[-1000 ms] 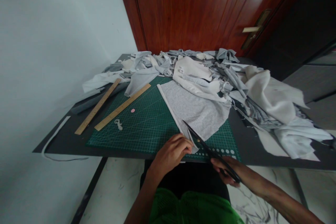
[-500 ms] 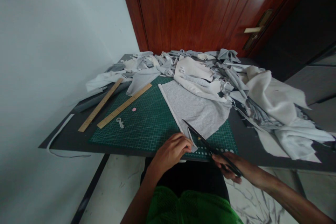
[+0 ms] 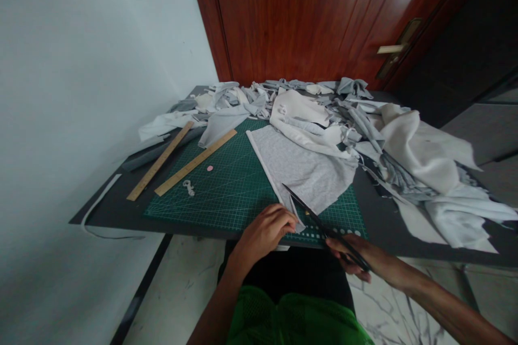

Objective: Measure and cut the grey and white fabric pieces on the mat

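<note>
A light grey piece of fabric (image 3: 305, 164) lies on the green cutting mat (image 3: 226, 194), with a narrow strip partly cut from its left edge. My left hand (image 3: 269, 226) is closed on the near end of that strip at the mat's front edge. In my right hand (image 3: 354, 253) are black scissors (image 3: 307, 209), gripped by their handles. Their blades point up and left, with the tip at the top of the slit between strip and fabric. How far the blades are parted is hard to see.
Two wooden rulers (image 3: 159, 161) (image 3: 196, 163) lie at the left beside a pink disc (image 3: 210, 168) and a small white cord bundle (image 3: 188, 188). Fabric scraps (image 3: 230, 97) line the back, and larger white cloths (image 3: 424, 145) heap at the right. A white strip (image 3: 97, 199) hangs over the left edge.
The view has shifted slightly, so the table's left side appears a little further right. Both hands, the scissors and the fabric hold nearly the same positions.
</note>
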`<state>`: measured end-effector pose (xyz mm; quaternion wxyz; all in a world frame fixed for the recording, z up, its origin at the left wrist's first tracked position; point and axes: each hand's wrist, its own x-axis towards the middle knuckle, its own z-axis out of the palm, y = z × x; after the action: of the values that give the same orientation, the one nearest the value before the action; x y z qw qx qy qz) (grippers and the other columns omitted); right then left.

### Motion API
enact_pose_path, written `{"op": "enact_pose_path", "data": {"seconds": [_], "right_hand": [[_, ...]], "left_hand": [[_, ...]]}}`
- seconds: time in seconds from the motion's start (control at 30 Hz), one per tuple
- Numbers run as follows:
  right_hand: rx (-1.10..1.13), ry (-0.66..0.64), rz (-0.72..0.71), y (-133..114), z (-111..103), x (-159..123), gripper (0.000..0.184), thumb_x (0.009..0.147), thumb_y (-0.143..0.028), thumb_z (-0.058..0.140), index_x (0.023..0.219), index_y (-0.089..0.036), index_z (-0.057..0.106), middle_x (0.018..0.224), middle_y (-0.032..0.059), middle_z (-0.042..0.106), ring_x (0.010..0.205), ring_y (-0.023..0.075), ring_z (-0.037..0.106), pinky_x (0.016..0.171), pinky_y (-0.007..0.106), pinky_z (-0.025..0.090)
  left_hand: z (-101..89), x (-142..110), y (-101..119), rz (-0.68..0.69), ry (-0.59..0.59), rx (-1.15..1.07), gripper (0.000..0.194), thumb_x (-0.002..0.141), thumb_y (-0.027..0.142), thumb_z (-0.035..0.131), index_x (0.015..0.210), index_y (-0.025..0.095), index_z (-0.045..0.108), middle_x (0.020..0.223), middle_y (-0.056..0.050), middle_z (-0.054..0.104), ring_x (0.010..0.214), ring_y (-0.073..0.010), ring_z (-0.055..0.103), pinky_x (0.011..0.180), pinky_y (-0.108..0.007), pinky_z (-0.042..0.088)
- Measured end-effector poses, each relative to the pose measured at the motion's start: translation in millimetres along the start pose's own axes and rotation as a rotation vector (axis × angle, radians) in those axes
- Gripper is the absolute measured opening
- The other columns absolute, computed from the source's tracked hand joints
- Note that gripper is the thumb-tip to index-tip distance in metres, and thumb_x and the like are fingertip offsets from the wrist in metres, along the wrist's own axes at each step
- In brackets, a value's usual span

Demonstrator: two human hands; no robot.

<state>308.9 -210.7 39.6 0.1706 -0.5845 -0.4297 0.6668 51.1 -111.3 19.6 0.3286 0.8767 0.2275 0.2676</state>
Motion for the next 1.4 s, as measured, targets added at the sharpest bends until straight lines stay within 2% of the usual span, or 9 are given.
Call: {"op": "enact_pose_path", "data": {"seconds": [0.43,1.4], "right_hand": [[-0.057,0.014,0.046,-2.0,-7.4,0.5,0.075,0.072,-0.095,0.053,0.075,-0.021,0.05,0.05,-0.0092,0.039,0.04,0.0055,0.033,0.04,0.021,0.025],[-0.098,-0.027,0.021,-4.9,-12.3,0.2,0.073,0.076,-0.093,0.052,0.075,-0.021,0.049,0.05,-0.0086,0.041,0.041,0.0048,0.029,0.042,0.023,0.018]], "left_hand": [[0.8,-0.9,-2.9,0.015,0.025,-0.038,0.015,0.107,0.024,0.052,0.095,0.021,0.06,0.106,-0.005,0.073,0.108,-0.0198,0.064,0.1,-0.033,0.049],[0.3,-1.2,-1.9,0.018,0.031,-0.044,0.017,0.108,0.026,0.05,0.095,0.02,0.06,0.106,-0.005,0.073,0.107,-0.0202,0.063,0.1,-0.034,0.048]]}}
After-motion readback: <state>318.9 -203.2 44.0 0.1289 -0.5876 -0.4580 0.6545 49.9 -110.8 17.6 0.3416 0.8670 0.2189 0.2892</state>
